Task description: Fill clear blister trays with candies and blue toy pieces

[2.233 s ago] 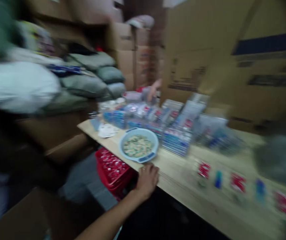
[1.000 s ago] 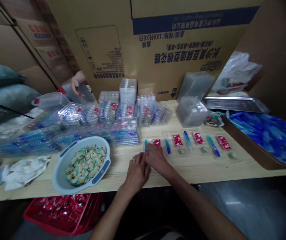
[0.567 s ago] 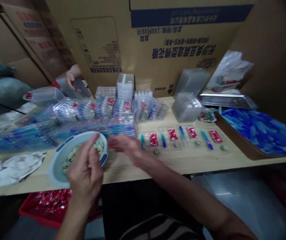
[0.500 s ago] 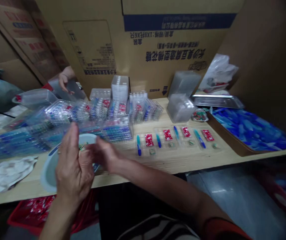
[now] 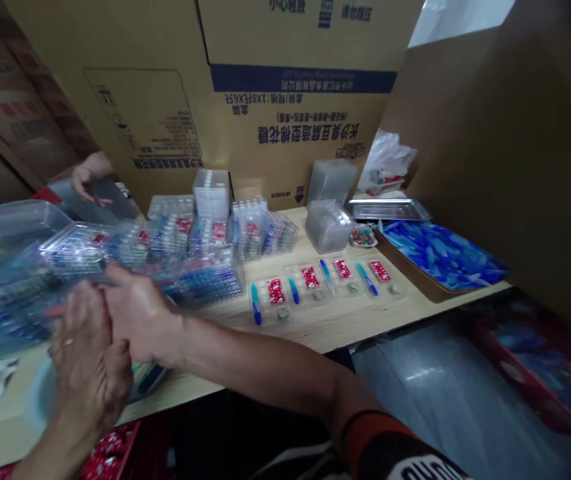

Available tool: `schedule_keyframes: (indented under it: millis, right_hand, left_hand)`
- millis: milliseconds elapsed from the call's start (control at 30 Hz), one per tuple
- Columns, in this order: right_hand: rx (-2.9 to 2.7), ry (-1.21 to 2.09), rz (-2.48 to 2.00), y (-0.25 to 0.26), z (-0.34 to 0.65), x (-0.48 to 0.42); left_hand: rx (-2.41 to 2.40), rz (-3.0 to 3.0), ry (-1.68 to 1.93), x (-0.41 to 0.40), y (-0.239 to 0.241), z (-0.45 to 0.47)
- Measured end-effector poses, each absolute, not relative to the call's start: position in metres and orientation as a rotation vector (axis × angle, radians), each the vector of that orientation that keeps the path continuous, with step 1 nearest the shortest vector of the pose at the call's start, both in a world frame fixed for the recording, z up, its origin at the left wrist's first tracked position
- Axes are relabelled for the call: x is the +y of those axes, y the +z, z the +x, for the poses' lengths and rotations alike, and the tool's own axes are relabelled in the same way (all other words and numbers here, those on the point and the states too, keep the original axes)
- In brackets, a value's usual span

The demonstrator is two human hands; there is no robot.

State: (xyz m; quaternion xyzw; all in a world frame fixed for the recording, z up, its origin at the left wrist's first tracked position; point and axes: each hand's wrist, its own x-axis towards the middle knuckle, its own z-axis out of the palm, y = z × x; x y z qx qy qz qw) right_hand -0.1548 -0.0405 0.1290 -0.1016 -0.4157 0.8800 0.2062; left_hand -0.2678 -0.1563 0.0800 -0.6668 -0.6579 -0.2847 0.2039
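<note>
My left hand (image 5: 88,357) is blurred, low at the left, above a pale blue basin (image 5: 40,407), and the basin is mostly hidden behind it. My right hand (image 5: 140,312) reaches across beside it, its fingers close to a stack of transparent plastic trays (image 5: 200,283) holding blue and red items. Whether either hand holds something small is hard to tell. On the wooden table (image 5: 305,330), a row of transparent trays (image 5: 310,283) carries blue-handled items and red packets, well to the right of both hands.
Tall cardboard boxes (image 5: 285,113) stand behind the table. A co-worker's hand (image 5: 90,180) rests on a transparent tray at the back left. To the right are a metal tray (image 5: 388,209) and a brown tray of blue pieces (image 5: 440,253). Red crates sit below the table.
My right hand has moved left, away from the basin's right side, towards the stacked trays. My left hand has dropped lower left. The whole scene has shifted left in view.
</note>
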Motion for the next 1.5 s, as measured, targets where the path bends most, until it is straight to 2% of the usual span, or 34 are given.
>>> schedule_keyframes:
  millis: [67, 133, 200, 333, 400, 500, 633, 767, 967, 1200, 1300, 1500]
  right_hand:
    - [-1.047, 2.523, -0.202, 0.129, -0.122, -0.040]
    - [-1.129, 2.352, -0.253, 0.124, -0.066, -0.029]
    - [-1.341, 1.869, -0.442, 0.111, 0.002, -0.014]
    - [-1.684, 0.709, -1.264, 0.059, 0.133, 0.010]
    - [-1.650, 0.365, -1.720, 0.029, 0.186, 0.017]
    - [-1.612, 0.133, -2.197, -0.011, 0.246, 0.024]
    - [-1.831, -0.033, -2.339, -0.048, 0.292, 0.026]
    - [-1.918, -0.114, -2.349, -0.059, 0.306, 0.025]
    - [-1.955, -0.004, -2.369, -0.050, 0.303, 0.026]
    - [-1.788, 0.032, -2.473, -0.021, 0.290, 0.025]
    - [-1.710, 0.034, -2.500, -0.008, 0.265, 0.026]
    - [-1.888, -0.044, -2.317, -0.005, 0.190, 0.024]
  left_hand:
    - [-1.779, -1.844, -0.771, -0.143, 0.068, -0.248]
    - [-1.713, -1.831, -0.763, -0.134, 0.055, -0.231]
    - [-1.669, -1.930, -0.800, -0.127, 0.042, -0.211]
    - [-1.611, -2.267, -0.714, -0.113, 0.008, -0.147]
    - [-1.602, -2.387, -0.565, -0.102, -0.011, -0.114]
    - [-1.660, -2.484, -0.346, -0.083, -0.037, -0.082]
    - [-1.717, -2.493, -0.205, -0.077, -0.055, -0.072]
    - [-1.700, -2.437, -0.214, -0.097, -0.058, -0.072]
    - [-1.638, -2.417, -0.283, -0.114, -0.055, -0.069]
    - [-1.552, -2.563, -0.333, -0.076, -0.036, -0.042]
    - [-1.522, -2.680, -0.252, -0.060, -0.031, -0.026]
    - [-1.617, -2.681, -0.184, -0.068, -0.036, -0.002]
